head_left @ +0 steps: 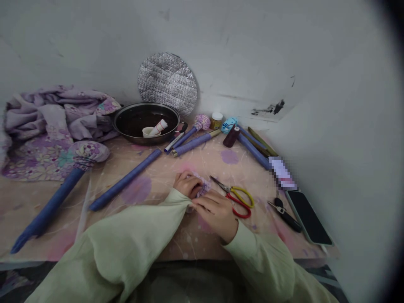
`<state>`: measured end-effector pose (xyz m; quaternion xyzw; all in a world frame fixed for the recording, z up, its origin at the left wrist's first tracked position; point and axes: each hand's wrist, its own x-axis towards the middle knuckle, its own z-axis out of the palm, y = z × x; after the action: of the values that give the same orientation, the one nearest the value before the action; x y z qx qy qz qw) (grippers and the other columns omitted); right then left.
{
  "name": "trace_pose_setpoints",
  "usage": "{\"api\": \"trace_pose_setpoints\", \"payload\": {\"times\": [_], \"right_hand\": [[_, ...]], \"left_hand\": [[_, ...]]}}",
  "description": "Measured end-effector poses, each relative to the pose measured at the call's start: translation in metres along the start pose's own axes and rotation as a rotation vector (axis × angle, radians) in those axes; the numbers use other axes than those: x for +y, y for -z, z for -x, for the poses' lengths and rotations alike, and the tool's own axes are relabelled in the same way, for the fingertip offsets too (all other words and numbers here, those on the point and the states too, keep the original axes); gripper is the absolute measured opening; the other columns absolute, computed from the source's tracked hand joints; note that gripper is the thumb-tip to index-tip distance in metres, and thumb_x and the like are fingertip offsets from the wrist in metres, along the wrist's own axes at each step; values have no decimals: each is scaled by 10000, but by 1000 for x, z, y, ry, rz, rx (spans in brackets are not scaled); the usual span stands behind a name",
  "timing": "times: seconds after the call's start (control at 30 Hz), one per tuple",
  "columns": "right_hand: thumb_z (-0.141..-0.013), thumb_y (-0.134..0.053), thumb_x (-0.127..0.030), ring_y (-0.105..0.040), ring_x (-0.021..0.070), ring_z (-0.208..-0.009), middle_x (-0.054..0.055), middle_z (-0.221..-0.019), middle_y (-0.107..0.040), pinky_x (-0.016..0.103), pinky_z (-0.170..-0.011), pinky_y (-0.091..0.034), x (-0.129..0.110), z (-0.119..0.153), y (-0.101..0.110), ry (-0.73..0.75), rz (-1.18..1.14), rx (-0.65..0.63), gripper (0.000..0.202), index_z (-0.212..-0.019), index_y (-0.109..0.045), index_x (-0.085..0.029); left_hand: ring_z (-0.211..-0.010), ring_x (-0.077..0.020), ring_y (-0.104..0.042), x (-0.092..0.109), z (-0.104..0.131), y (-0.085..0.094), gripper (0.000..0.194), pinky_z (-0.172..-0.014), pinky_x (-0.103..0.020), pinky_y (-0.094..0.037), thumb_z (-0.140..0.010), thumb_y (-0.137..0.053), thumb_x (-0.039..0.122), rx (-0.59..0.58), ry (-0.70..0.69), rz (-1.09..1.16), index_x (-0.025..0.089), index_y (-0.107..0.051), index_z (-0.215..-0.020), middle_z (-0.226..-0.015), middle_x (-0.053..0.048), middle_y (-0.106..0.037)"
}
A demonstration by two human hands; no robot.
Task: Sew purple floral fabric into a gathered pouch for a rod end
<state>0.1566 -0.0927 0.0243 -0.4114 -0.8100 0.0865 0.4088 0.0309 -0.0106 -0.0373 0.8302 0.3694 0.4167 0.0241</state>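
My left hand has its fingers curled round a small bunch of purple-patterned cloth, partly hidden by both hands. The fingertips of my right hand pinch the cuff of my left sleeve, close against the cloth. Scissors with one red and one yellow handle lie just right of my hands, blades apart and pointing up and left. To the left rests a blue wrapped stick. Farther left is another blue stick, its head covered in floral cloth and bound with dark thread.
Purple floral fabric is heaped at the left. A dark pan holds a small white cup. A silver disc leans on the wall. Dark thread stands behind the scissors. Black-handled snips and a phone lie right.
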Motion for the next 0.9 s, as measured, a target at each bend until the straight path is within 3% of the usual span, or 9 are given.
{"api": "trace_pose_setpoints", "payload": {"times": [0.13,0.2,0.27,0.33,0.43,0.53,0.63,0.77,0.9], "right_hand": [[-808,-579,-323,-568,154,-639,20,-622,-633,298,-642,-447,7,-6,6,-35,56,-87,214,-633,-641,-216],[-793,-588,-357,-585,164,-689,33,-681,-652,308,-681,-449,18,-12,14,-168,24,-64,202,-676,-642,-201],[-807,-556,-360,-599,168,-726,57,-775,-672,301,-673,-459,31,-17,21,-401,-49,-10,203,-791,-656,-184],[-794,-555,-365,-601,165,-709,63,-800,-673,294,-650,-468,45,-21,25,-539,-179,-97,240,-884,-657,-168],[-776,-556,-378,-581,156,-656,38,-707,-649,284,-615,-453,58,-22,23,-604,-322,-211,243,-771,-674,-166],[-774,-551,-362,-549,144,-599,18,-625,-609,282,-588,-434,61,-20,17,-644,-375,-174,254,-647,-657,-169],[-780,-543,-278,-550,154,-650,27,-648,-610,300,-638,-419,56,-20,15,-531,-252,-130,214,-624,-646,-174],[-795,-509,-169,-541,172,-738,45,-716,-626,377,-789,-348,46,-21,14,-255,148,-83,215,-626,-640,-177],[-784,-512,-145,-547,174,-732,45,-720,-633,387,-799,-348,47,-22,12,-246,179,-66,204,-628,-641,-173]], "left_hand": [[-813,-193,-537,3,-1,8,98,-728,-330,-334,-781,-594,274,-58,8,29,205,-649,-741,-694,7,-694],[-816,-198,-532,7,-2,11,113,-733,-331,-333,-793,-583,273,-52,19,56,197,-651,-746,-703,0,-694],[-826,-200,-526,11,-2,13,125,-743,-332,-330,-808,-568,272,-34,24,77,197,-653,-755,-723,-3,-697],[-836,-197,-523,13,-2,14,137,-755,-334,-324,-825,-549,273,-15,8,92,203,-654,-771,-747,1,-701],[-831,-191,-522,14,-2,13,165,-754,-335,-317,-846,-527,289,23,-34,113,208,-650,-773,-758,8,-704],[-836,-188,-524,13,-1,11,191,-752,-335,-316,-857,-512,307,44,-62,112,208,-650,-768,-755,6,-704],[-833,-185,-528,13,0,10,206,-756,-334,-323,-862,-498,312,23,-62,104,209,-656,-780,-768,-5,-705],[-817,-182,-523,16,-1,9,232,-739,-327,-327,-877,-456,281,56,-75,118,197,-650,-780,-759,-15,-701],[-826,-181,-525,18,-3,11,234,-745,-327,-333,-879,-449,266,60,-81,125,193,-652,-787,-765,-19,-701]]}}
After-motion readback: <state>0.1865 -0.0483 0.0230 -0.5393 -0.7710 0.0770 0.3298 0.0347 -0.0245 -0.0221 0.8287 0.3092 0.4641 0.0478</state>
